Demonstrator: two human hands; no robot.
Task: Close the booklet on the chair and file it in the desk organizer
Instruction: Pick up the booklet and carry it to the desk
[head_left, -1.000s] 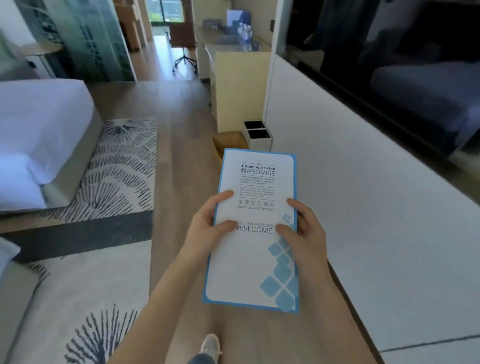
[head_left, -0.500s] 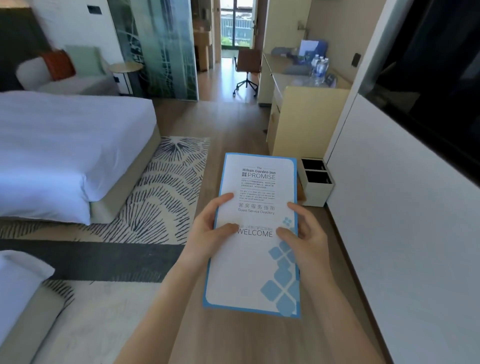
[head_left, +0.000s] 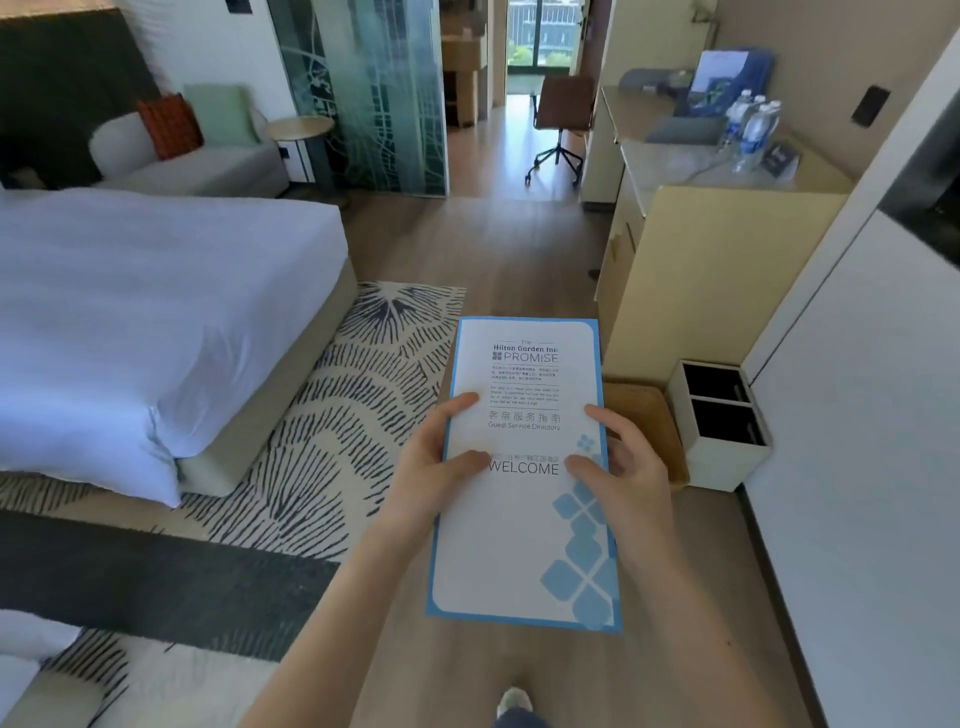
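Nearer the desk (head_left: 727, 171), left hand (head_left: 431, 478), right hand (head_left: 628, 478) apparently grip closed booklet (head_left: 524, 519).

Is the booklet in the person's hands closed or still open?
Closed: the booklet shows only its front cover, printed WELCOME, held flat between the left hand and right hand.

The view has lifted: desk (head_left: 727, 171), office chair (head_left: 563, 111) and sofa (head_left: 208, 161) now show beyond the fingertips (head_left: 467, 400) on the booklet (head_left: 524, 519).
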